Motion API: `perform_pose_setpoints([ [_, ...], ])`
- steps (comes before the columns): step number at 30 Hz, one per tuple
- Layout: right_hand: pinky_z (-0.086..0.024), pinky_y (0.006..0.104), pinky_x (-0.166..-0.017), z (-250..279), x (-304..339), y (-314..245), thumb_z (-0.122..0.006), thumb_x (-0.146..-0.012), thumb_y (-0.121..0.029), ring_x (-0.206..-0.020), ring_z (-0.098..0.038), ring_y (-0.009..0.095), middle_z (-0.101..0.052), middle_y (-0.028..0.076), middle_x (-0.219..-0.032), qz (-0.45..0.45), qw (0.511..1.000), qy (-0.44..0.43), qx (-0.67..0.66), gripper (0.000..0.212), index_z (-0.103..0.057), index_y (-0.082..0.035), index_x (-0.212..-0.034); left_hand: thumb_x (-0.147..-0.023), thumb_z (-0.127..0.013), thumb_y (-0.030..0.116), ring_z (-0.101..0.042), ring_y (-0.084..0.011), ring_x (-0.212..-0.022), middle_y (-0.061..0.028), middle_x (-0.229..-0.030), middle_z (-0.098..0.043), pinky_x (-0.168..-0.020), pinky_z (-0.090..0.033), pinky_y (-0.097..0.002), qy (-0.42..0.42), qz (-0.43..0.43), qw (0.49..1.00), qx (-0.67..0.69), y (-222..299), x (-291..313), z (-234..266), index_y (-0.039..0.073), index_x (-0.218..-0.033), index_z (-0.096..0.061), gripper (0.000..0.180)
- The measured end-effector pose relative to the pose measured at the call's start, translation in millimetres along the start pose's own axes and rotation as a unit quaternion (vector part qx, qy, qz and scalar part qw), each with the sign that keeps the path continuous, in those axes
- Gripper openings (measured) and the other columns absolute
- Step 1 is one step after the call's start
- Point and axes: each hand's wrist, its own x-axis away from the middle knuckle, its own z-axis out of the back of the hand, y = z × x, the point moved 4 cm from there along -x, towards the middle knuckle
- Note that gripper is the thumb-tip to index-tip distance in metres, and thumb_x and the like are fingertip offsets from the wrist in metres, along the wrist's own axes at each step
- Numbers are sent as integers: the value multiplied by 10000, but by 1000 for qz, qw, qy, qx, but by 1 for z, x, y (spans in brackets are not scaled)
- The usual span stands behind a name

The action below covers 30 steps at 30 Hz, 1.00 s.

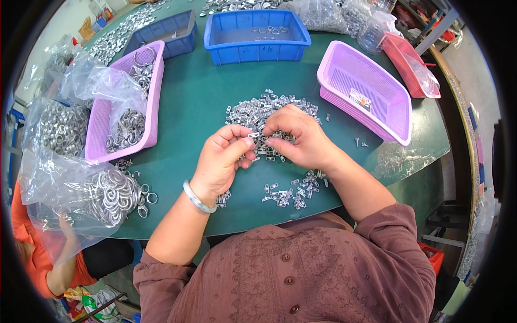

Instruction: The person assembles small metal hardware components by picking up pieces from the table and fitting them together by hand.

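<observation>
One clip [254, 135] is pinched between the thumb and index finger of the left hand [221, 153], at the near side of the pile [258, 110]. The right hand [304, 137] is held just beside it, thumb and index finger curled toward each other; whether anything is gripped there cannot be told. For steady handling, the clip should be held lightly by its edges, both hands should be kept low over the table [194, 107], and the smaller heap [296, 194] should be left undisturbed

Small silvery metal pieces [249, 111], loosely heaped
</observation>
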Motion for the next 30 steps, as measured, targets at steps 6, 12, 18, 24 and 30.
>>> perform_pose_setpoints([
  [6, -363, 369, -792, -11, 5, -4, -641, -647, -71, -914, -476, 240, -535, 25, -889, 55, 985, -73, 143, 95, -600, -91, -730, -788, -455, 33, -566, -187, -771, -101, -885, -572, -639, -470, -260, -8, 6, 986, 164, 4, -2, 6, 33, -930, -517, 155],
  [12, -346, 377, -814, -22, 2, -6, -642, -654, -102, -950, -459, 240, -532, 35, -912, 40, 972, -70, 221, 81, -621, -83, -730, -809, -443, 83, -552, -175, -750, -94, -879, -561, -631, -461, -261, 11, 0, 986, 165, 4, -4, 12, 20, -959, -514, 177],
  [18, -343, 368, -822, -25, 1, -4, -641, -644, -97, -958, -455, 232, -535, 33, -914, 29, 968, -73, 238, 92, -622, -79, -733, -842, -496, 99, -530, -134, -659, -54, -787, -557, -543, -424, -232, 49, 15, 989, 140, 1, -4, 13, 26, -941, -543, 132],
  [24, -345, 365, -816, -19, 3, 2, -628, -649, -49, -916, -473, 235, -546, 29, -890, 7, 988, -40, 148, 103, -581, -79, -736, -844, -535, 118, -520, -116, -614, -33, -729, -556, -507, -404, -216, 61, 39, 992, 106, 0, -3, 11, 41, -894, -569, 98],
  [30, -366, 360, -793, -10, 1, 1, -632, -664, -22, -865, -489, 249, -551, 39, -862, -11, 998, 9, 58, 125, -552, -73, -744, -854, -547, 172, -506, -105, -560, -21, -686, -550, -463, -379, -200, 53, 80, 995, 34, -2, -1, 7, 51, -844, -583, 126],
])
